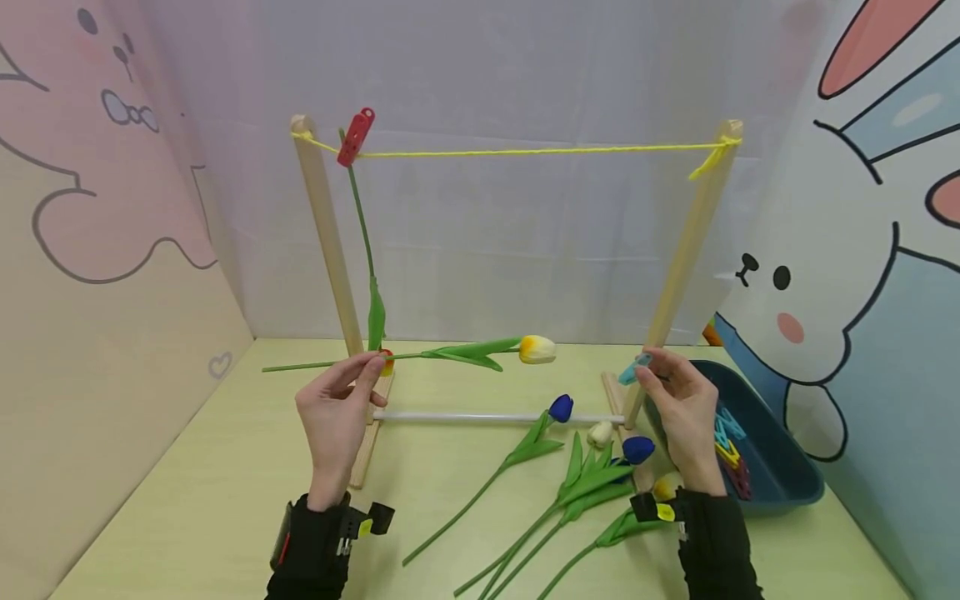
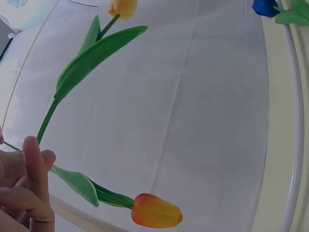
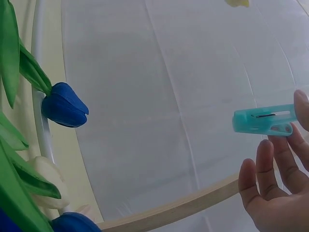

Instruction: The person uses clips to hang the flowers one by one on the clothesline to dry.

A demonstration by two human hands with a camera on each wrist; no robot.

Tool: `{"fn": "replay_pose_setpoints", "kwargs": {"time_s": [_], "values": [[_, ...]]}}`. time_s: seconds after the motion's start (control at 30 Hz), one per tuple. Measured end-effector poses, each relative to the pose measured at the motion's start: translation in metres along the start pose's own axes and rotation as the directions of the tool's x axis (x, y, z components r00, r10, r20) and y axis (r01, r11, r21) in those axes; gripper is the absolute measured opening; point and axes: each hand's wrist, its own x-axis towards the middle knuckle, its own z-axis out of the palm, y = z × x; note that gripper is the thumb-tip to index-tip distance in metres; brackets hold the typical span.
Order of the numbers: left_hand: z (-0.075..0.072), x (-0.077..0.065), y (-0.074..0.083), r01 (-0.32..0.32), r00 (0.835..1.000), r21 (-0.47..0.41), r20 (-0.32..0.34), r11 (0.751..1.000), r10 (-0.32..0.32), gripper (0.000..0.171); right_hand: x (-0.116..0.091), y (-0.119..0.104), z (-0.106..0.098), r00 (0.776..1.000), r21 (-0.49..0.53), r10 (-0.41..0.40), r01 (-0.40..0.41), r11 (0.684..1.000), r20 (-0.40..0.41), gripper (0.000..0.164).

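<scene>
My left hand (image 1: 341, 408) pinches the green stem of a white-and-yellow tulip (image 1: 537, 349), which lies level with its bloom to the right. In my right hand (image 1: 682, 408) a light blue clothespin (image 1: 634, 368) is held between thumb and fingers; the right wrist view shows the clothespin (image 3: 263, 121) with its jaws pointing away from the hand. Behind the left hand, an orange-red tulip (image 2: 157, 210) hangs bloom down from a yellow string (image 1: 525, 152), clamped by a red clothespin (image 1: 356, 137). The string runs between two wooden posts.
Several tulips, among them a blue tulip (image 1: 561, 408), lie on the table (image 1: 187, 500) in front. A dark blue basin (image 1: 787, 492) with more clothespins stands at the right. The left post (image 1: 330, 242), right post (image 1: 686, 250) and a white bar (image 1: 480, 417) form the frame.
</scene>
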Motion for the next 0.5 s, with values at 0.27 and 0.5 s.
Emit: {"fn": "replay_pose_setpoints", "kwargs": {"time_s": [0.27,0.5], "values": [[-0.0021,0.0026,0.0028,0.096,0.995,-0.148,0.0,0.984,-0.097,0.02,0.0007,0.0009,0.0006,1.0,-0.013,-0.002,0.002,1.0,-0.002,0.025],[-0.0012,0.0032,0.0033,0.117,0.992,-0.18,-0.021,0.977,-0.123,0.015,0.001,0.002,0.0001,1.0,-0.016,0.018,-0.018,1.0,0.004,0.026]]}}
